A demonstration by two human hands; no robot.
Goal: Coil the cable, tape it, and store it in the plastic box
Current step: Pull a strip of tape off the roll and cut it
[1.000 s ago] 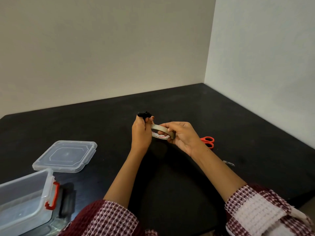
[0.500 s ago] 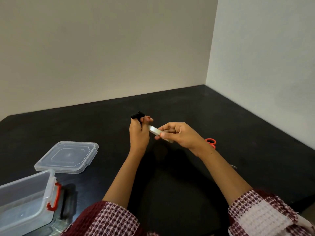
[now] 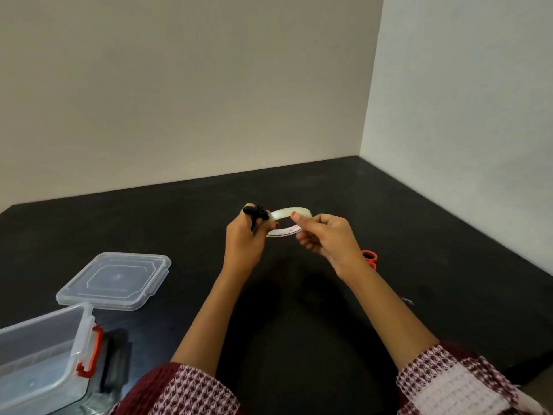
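Left hand (image 3: 243, 245) is fisted round the black cable (image 3: 256, 212), whose end pokes out above the knuckles. Right hand (image 3: 329, 242) pinches the tape roll (image 3: 284, 212) by its right side, forefinger hooked over the top edge. The roll hangs in the air between both hands, tilted, its left edge right against the cable and the left thumb. Both hands are up off the black table (image 3: 434, 235). Orange scissors (image 3: 371, 256) peek out from behind the right wrist, flat on the table. Down at the near left stands the clear box (image 3: 36, 323), red latch showing, with its lid (image 3: 115, 280) lying flat just beyond it
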